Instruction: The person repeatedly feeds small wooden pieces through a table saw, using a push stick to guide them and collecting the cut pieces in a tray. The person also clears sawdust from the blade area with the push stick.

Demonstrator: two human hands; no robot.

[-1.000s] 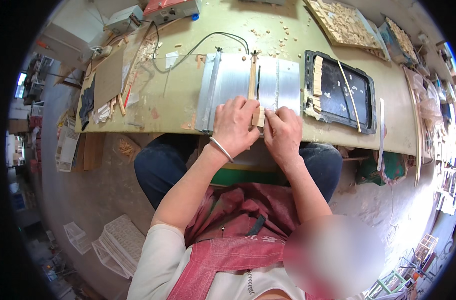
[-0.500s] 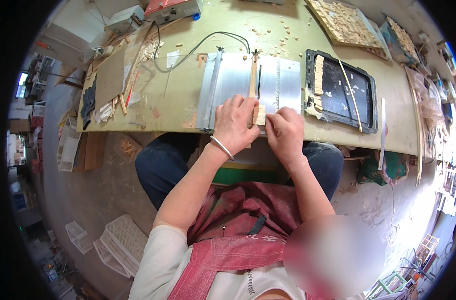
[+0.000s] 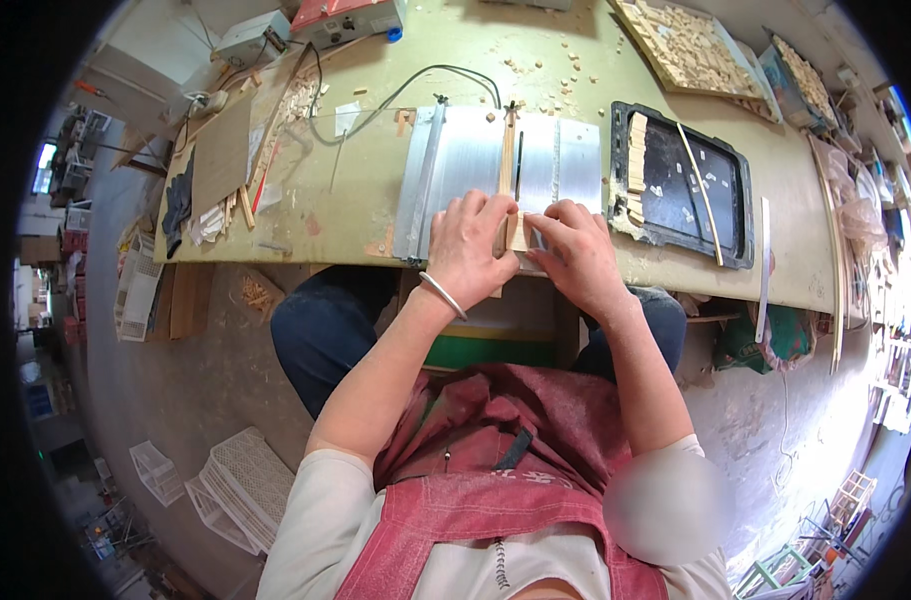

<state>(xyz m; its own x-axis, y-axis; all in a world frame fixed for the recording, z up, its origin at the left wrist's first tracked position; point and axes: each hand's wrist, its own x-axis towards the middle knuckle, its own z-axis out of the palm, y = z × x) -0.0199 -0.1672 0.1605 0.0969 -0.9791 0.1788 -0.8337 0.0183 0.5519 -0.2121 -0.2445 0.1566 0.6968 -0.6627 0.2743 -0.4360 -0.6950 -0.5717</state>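
Observation:
A small pale wooden block point(image 3: 516, 236) lies near the front edge of a silvery metal plate point(image 3: 575, 160), which has a narrow dark slot point(image 3: 519, 165). My left hand point(image 3: 465, 245) is closed on the block's left side, thumb and fingers beside a long wooden strip point(image 3: 506, 150) fixed along the plate. On the block's other side, my right hand point(image 3: 578, 250) grips it with bent fingers and thumb. Fingers partly hide the block, so its full shape does not show.
Right of the plate, a black tray point(image 3: 745, 215) bears a row of wooden pieces point(image 3: 636, 155) and a thin stick point(image 3: 697, 185). A board heaped with wood bits point(image 3: 690, 45) sits at the back right. A black cable point(image 3: 405, 90) loops behind the plate; cardboard point(image 3: 221, 150) lies at left.
My right hand has shifted slightly forward, its fingertips now farther up the block's side and its forearm farther right. My left hand stays in place.

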